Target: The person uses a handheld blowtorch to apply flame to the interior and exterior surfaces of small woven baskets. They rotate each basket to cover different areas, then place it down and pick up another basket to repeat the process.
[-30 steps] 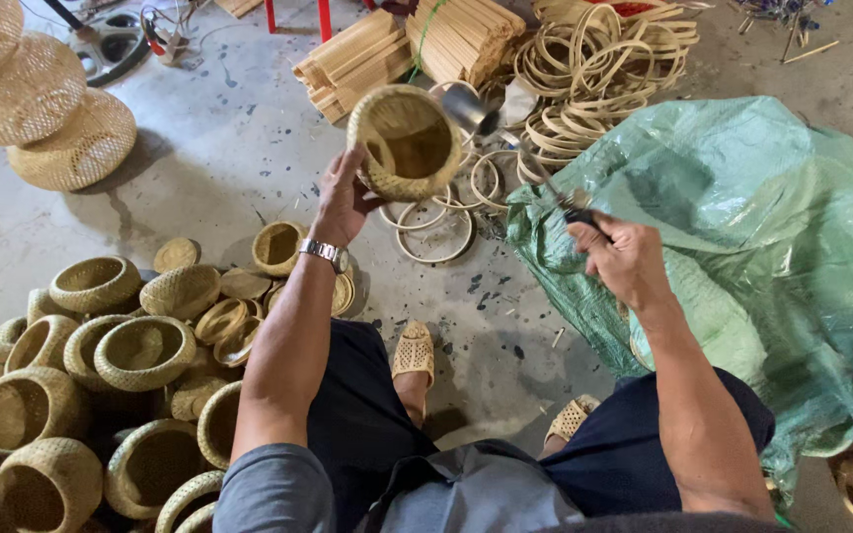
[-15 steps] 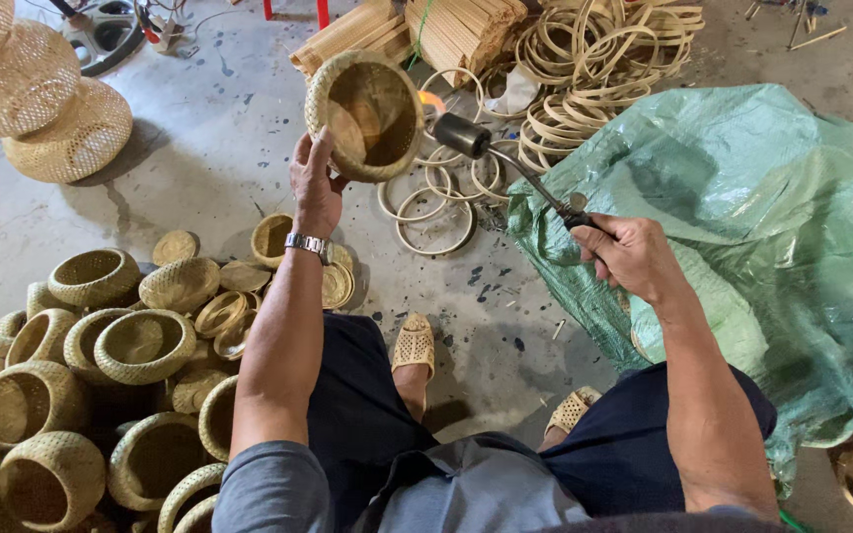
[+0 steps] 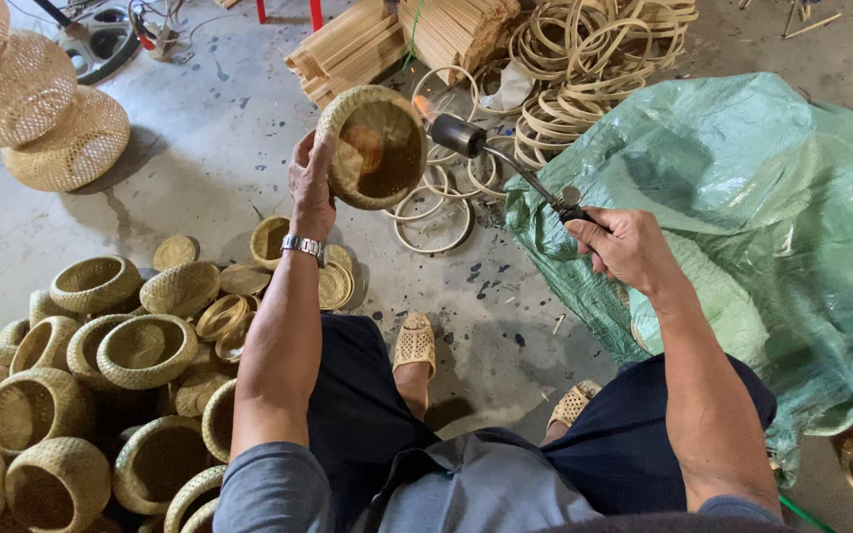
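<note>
One woven basket [image 3: 372, 146], round, tan, tilted; left hand [image 3: 310, 183] grips rim, right hand [image 3: 624, 245] clenches torch [image 3: 505, 163].

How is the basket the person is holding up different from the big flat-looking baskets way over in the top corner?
The small woven basket is gripped in the left hand and held up off the floor; the large baskets lie piled on the concrete. The held basket is tight, deep weave with its opening facing the torch in the right hand; the large ones look open and lacy, domes turned upward. Both are pale, straw-coloured weave.
</note>
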